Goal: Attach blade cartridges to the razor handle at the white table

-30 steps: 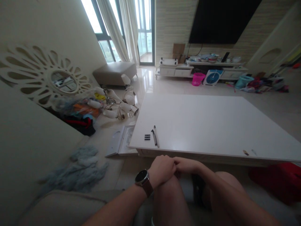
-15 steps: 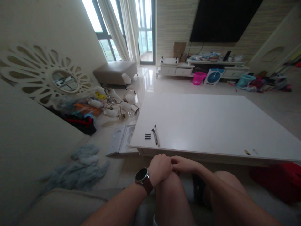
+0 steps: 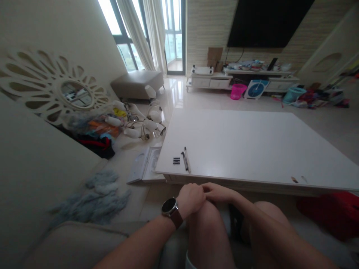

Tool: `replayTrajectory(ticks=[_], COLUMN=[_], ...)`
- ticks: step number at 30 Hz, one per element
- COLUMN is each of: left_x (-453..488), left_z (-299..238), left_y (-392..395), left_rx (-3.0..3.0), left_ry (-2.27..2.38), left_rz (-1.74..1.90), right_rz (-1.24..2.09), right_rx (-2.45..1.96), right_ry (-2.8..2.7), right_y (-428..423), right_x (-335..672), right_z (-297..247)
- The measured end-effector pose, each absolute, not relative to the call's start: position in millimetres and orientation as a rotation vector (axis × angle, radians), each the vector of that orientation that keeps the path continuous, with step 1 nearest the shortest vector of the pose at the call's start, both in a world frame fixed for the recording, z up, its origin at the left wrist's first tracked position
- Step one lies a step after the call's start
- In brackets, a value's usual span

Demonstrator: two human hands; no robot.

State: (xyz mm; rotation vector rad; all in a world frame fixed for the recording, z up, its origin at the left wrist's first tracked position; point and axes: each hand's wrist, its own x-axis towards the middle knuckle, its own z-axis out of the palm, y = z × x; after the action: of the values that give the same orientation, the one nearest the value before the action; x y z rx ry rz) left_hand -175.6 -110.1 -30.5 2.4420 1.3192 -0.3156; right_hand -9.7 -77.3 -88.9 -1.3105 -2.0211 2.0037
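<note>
My left hand (image 3: 191, 198), with a dark watch (image 3: 169, 206) on its wrist, rests curled over my left knee. The fingers of my right hand (image 3: 217, 192) are pressed against it from the right; what lies between the two hands is hidden. Both sit just in front of the near edge of a low white table (image 3: 252, 145). On that table, near its front left corner, lie two thin pens (image 3: 186, 160) side by side and a few small black pieces (image 3: 176, 161).
A white tray (image 3: 146, 166) lies on the floor left of the table, beyond it a chandelier (image 3: 140, 125) with white shades. Blue cloth (image 3: 95, 198) lies on the floor at left. A red object (image 3: 331, 215) sits at right. A grey ottoman (image 3: 137, 83) stands by the window.
My hands stay together on the knee. The view has shifted slightly, so the table and floor sit a little higher in the picture.
</note>
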Motion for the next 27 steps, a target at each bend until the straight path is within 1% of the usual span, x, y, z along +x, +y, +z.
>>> replayTrajectory(ticks=[3, 8, 13, 17, 19, 24, 27], left_x=[-174, -178, -177, -175, -176, -179, -177], left_z=[-29, -29, -32, -32, -33, -33, -33], left_y=[-112, -110, -111, -113, -113, -110, -111], left_rx=[2.497, 2.474, 2.482, 2.498, 2.49, 2.471, 2.429], left_ry=[1.228, 1.294, 1.267, 1.248, 1.297, 1.323, 1.352], left_rz=[-0.286, -0.325, -0.303, -0.292, -0.298, -0.337, -0.277], right_rz=[2.004, 2.195, 2.021, 1.998, 2.045, 2.109, 2.211], right_rx=[-1.33, -1.368, -1.377, -1.295, -1.282, -1.531, -1.603], right_ry=[-2.065, -1.926, -2.011, -2.077, -2.022, -1.74, -1.615], right_y=[-73, -80, -81, -85, -93, -111, -111], right_x=[-8, -7, -10, -11, -11, -2, 8], right_z=[-88, -81, -87, -85, -79, -63, -62])
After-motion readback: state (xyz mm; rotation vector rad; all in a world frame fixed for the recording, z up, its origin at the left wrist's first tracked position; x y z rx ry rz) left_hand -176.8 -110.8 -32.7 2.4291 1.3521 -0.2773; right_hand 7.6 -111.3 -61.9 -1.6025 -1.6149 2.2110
